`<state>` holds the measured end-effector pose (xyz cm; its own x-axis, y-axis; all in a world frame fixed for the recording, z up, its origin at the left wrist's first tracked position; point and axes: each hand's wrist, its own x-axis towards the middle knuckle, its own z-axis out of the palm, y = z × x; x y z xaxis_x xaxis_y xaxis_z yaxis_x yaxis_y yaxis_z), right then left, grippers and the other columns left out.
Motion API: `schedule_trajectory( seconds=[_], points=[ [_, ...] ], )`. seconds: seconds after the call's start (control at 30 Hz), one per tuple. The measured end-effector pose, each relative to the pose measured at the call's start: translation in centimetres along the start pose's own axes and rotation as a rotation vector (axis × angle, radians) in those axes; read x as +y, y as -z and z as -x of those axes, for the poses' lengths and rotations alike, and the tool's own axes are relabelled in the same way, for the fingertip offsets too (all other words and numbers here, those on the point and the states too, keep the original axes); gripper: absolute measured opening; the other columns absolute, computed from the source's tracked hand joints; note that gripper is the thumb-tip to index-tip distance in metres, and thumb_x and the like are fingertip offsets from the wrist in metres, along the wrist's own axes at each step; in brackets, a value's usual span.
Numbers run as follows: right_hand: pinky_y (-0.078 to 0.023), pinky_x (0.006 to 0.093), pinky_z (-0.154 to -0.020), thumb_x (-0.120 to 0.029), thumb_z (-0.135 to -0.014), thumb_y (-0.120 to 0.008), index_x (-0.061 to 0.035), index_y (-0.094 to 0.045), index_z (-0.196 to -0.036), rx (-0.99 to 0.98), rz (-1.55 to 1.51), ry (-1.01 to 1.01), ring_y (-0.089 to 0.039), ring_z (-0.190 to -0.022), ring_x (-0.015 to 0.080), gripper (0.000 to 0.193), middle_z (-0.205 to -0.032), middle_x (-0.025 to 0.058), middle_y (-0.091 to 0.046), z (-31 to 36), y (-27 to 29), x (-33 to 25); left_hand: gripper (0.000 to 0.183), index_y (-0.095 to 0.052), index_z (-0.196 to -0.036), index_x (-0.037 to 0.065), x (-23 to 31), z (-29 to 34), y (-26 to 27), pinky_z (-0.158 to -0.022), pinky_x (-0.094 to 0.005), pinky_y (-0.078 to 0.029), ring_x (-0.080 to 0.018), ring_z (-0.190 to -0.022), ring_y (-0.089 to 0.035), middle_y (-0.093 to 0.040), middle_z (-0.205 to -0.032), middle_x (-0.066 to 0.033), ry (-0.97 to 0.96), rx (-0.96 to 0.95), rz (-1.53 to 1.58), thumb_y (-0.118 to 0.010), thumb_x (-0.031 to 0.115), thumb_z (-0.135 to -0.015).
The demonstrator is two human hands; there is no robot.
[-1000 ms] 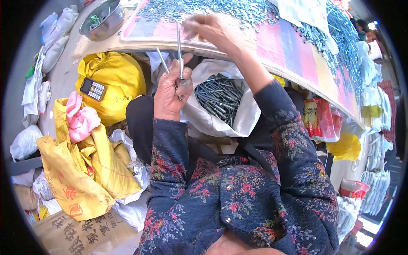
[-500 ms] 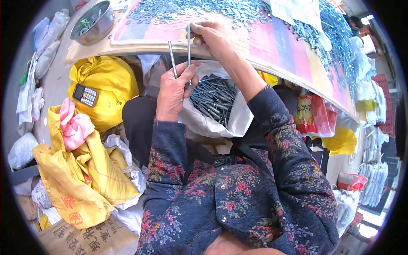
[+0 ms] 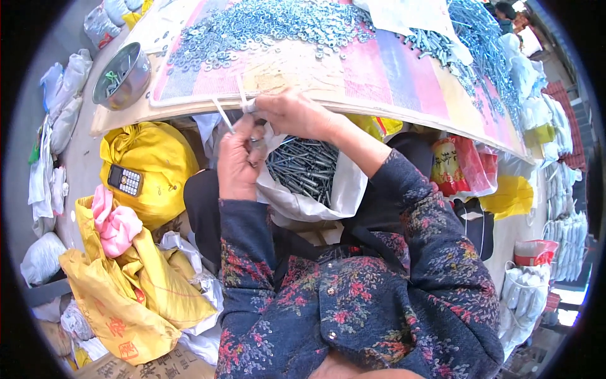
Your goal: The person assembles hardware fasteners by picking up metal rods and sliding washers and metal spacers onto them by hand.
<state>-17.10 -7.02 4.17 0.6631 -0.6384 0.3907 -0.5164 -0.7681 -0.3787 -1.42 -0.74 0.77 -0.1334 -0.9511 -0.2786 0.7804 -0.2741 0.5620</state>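
Note:
My left hand [image 3: 238,161] is closed around the lower ends of two slim metal bolts. One bolt [image 3: 223,115] leans out to the left, and the other bolt [image 3: 242,88] stands up in front of the table edge. My right hand [image 3: 291,114] is closed with thumb and fingers pinched on the second bolt, just above my left fist. Motion blurs the fingertips, and any small part between them cannot be made out. Below the hands, a white sack [image 3: 344,201] holds many dark metal bolts [image 3: 302,169].
The table [image 3: 372,82] has a striped cover with heaped washers [image 3: 265,31] and piled bolts [image 3: 483,44]. A metal bowl [image 3: 140,82] stands at its left corner. Left of my knees lie a yellow bag [image 3: 167,151] with a keypad phone [image 3: 125,180] on it, and a yellow sack [image 3: 120,303].
My right hand has come down the bolt from its top end to just above my left fist. The left hand has moved left and a little nearer to me. The view has shifted slightly.

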Motion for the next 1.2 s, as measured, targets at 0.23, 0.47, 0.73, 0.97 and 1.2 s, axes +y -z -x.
schedule_trajectory(
  seconds=[0.23,0.47,0.73,0.97,1.2],
  points=[
    [-0.053,0.0432,-0.072,-0.015,-0.083,-0.055,-0.0036,-0.066,-0.093,0.17,0.556,-0.506,-0.067,-0.087,0.0326,0.019,-0.093,0.0184,-0.064,-6.1,0.5,10.6,0.023,-0.063,-0.103,0.003,-1.3,0.3,-2.7,-0.035,-0.0156,-0.023,-0.0013,-0.042,-0.037,-0.057,-0.066,0.0012,-0.06,0.035,-0.356,-0.065,0.022,-0.09],
    [-0.048,0.0349,-0.059,-0.024,-0.087,-0.062,0.0008,-0.064,-0.099,0.186,-0.208,-0.586,-0.064,-0.069,0.0219,0.028,-0.08,0.0111,-0.064,-3.3,3.2,4.8,0.023,-0.066,-0.1,0.003,-1.3,1.2,-2.7,-0.036,-0.0172,-0.024,-0.0019,-0.043,-0.039,-0.057,-0.062,-0.0008,-0.085,0.002,-0.514,-0.066,0.022,-0.09],
    [-0.034,0.0191,-0.045,-0.008,-0.09,-0.061,0.0,-0.064,-0.087,0.751,-1.565,-0.714,-0.047,-0.051,0.0064,0.01,-0.068,0.0013,-0.058,3.3,2.6,3.0,0.022,-0.064,-0.1,0.002,-3.8,1.2,-3.9,-0.036,-0.0169,-0.023,-0.0015,-0.041,-0.034,-0.054,-0.061,-0.0004,0.104,-0.211,-0.529,-0.062,0.022,-0.091],
    [-0.04,0.0228,-0.049,-0.018,-0.09,-0.065,-0.0011,-0.06,-0.077,0.676,-0.316,-0.553,-0.051,-0.053,0.0053,0.022,-0.06,0.0018,-0.058,5.5,2.8,2.7,0.017,-0.062,-0.091,0.001,-5.7,1.0,-3.4,-0.035,-0.0176,-0.026,-0.0033,-0.039,-0.036,-0.056,-0.064,-0.0015,0.276,-0.179,-0.298,-0.068,0.017,-0.087],
    [-0.05,0.0355,-0.066,-0.03,-0.088,-0.063,-0.0015,-0.065,-0.097,0.575,0.364,-0.503,-0.065,-0.07,0.0212,0.03,-0.078,0.0158,-0.065,6.3,6.3,11.3,0.014,-0.063,-0.091,0.0,-6.2,-0.4,-3.1,-0.036,-0.0157,-0.03,-0.0038,-0.045,-0.045,-0.062,-0.07,-0.0047,0.048,-0.061,-0.451,-0.07,0.009,-0.083]
  ],
)
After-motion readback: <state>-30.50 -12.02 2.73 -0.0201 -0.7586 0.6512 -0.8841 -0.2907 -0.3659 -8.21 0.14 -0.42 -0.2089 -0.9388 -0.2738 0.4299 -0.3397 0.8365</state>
